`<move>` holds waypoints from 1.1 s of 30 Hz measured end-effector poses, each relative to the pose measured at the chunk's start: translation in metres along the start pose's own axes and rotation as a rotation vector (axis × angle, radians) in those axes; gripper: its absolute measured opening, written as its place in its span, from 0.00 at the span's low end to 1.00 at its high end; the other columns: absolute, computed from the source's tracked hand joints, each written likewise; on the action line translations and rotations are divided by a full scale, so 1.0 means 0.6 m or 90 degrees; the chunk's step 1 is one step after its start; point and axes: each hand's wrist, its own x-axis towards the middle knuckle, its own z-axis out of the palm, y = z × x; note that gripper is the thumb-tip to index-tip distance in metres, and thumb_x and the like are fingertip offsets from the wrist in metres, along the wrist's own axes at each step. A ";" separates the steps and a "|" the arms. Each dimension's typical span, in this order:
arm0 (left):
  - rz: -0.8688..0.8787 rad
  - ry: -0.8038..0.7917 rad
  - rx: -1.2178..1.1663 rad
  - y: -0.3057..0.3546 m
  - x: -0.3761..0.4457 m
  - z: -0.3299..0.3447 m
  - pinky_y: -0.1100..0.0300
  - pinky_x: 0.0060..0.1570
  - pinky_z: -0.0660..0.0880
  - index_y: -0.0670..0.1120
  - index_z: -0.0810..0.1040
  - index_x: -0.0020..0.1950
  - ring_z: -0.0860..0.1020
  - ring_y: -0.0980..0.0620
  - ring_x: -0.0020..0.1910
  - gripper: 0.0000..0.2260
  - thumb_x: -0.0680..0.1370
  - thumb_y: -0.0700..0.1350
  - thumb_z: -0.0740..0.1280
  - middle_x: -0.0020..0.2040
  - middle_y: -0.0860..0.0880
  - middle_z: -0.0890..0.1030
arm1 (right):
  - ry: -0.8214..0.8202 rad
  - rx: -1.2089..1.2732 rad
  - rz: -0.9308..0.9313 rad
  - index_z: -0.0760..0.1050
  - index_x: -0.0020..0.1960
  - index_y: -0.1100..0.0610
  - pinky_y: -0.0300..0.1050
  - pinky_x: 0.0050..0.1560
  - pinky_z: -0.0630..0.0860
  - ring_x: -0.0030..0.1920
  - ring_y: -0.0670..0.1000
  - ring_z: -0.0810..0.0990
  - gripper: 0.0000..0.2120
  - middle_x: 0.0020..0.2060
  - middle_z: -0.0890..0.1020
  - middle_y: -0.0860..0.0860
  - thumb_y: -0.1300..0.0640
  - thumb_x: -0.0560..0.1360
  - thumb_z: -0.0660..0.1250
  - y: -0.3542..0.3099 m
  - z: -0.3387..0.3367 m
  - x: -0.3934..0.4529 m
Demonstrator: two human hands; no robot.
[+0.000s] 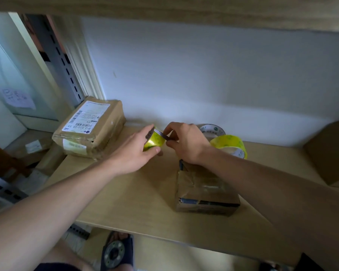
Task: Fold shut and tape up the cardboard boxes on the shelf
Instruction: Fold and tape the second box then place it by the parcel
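I see small cardboard box on shelf, crumpled brown, glossy taped top, dark strip on front | long axis runs away from me | left hand grips yellow tape roll | right hand pinches its loose end

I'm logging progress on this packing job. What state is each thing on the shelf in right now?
small tape roll: held by left hand, right hand pinching its end
labelled box: closed, taped
crumpled box: closed, under the right wrist
two tape rolls: lying unused
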 end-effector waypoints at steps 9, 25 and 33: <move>0.075 0.005 -0.237 0.066 -0.031 -0.031 0.44 0.46 0.82 0.49 0.68 0.74 0.86 0.44 0.40 0.22 0.82 0.37 0.68 0.44 0.47 0.88 | 0.067 0.051 -0.079 0.75 0.58 0.53 0.48 0.43 0.72 0.38 0.51 0.75 0.08 0.34 0.77 0.41 0.60 0.79 0.64 -0.027 -0.052 -0.035; 0.058 0.026 -0.315 0.103 -0.047 -0.031 0.36 0.46 0.82 0.45 0.74 0.59 0.87 0.39 0.41 0.12 0.80 0.33 0.70 0.47 0.41 0.87 | 0.278 0.045 -0.155 0.83 0.50 0.55 0.41 0.39 0.69 0.36 0.46 0.72 0.09 0.37 0.78 0.48 0.56 0.80 0.64 -0.033 -0.154 -0.093; 0.162 -0.016 -0.317 0.144 -0.057 -0.007 0.46 0.42 0.83 0.46 0.70 0.61 0.86 0.38 0.41 0.15 0.80 0.33 0.69 0.45 0.45 0.86 | 0.167 0.116 -0.108 0.84 0.54 0.49 0.26 0.41 0.66 0.40 0.35 0.77 0.07 0.44 0.84 0.42 0.51 0.77 0.74 -0.018 -0.147 -0.118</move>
